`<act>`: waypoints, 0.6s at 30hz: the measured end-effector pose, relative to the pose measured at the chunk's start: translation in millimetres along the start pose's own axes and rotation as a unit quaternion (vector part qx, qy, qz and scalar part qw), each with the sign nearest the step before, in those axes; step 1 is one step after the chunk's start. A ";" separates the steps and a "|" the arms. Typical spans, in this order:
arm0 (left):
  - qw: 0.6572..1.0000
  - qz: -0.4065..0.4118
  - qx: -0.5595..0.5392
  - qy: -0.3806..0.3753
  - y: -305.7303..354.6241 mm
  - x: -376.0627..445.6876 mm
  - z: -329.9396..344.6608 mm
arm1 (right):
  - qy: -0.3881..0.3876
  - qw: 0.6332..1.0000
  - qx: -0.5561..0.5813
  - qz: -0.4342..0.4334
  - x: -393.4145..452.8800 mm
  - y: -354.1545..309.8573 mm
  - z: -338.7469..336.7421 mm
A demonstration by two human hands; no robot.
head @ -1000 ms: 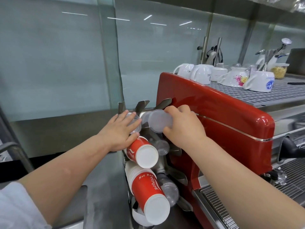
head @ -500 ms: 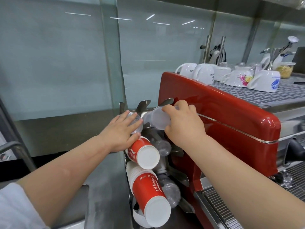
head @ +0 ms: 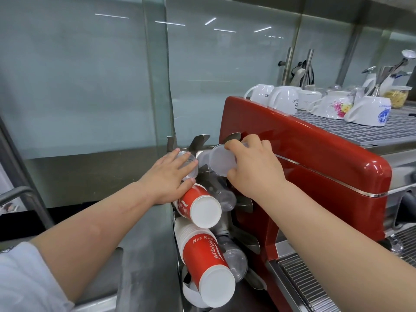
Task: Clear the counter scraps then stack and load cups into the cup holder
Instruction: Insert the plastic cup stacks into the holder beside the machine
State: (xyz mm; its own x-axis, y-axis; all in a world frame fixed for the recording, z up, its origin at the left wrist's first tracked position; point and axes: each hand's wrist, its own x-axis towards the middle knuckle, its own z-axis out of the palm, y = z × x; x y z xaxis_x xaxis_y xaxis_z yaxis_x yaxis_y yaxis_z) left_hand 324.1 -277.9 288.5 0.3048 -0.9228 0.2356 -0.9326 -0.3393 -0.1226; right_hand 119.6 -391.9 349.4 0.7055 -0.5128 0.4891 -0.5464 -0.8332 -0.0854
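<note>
Barely shifted since a moment ago, our right hand has drawn its frosted plastic cup slightly lower at the top slot of the cup holder, fingers curled around the rim end. Beside us stands the red espresso machine, white mugs upturned on its top grille. We press our left hand against a clear cup in the holder's upper left slot, fingers spread flat over it, thumb touching the short red paper cup stack. Below lies a longer red stack, with clear cups just beside it.
</note>
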 end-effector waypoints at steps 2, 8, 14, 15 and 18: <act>1.000 0.000 -0.001 -0.002 0.0 0.5 0.2 | 0.000 1.000 0.002 0.001 1.9 1.0 0.4; 1.000 -0.003 -0.005 -0.001 0.1 -0.3 0.1 | 0.003 1.000 0.014 -0.003 13.4 2.0 8.0; 1.000 -0.004 -0.007 0.001 0.5 0.0 0.1 | -0.036 0.999 0.024 0.008 20.5 7.8 34.7; 1.000 -0.003 -0.006 0.001 0.3 0.4 0.0 | -0.037 0.999 0.027 0.009 22.6 8.0 37.6; 1.000 0.001 -0.005 0.001 -0.2 1.4 -0.2 | -0.041 0.998 0.035 0.012 30.8 7.1 46.4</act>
State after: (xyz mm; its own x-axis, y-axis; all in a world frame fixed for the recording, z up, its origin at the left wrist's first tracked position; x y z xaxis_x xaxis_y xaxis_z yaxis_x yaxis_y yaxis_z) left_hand 324.7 -279.1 289.0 0.3029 -0.9227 0.2384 -0.9349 -0.3362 -0.1134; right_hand 158.3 -423.2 323.6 0.7285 -0.5455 0.4144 -0.5326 -0.8314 -0.1582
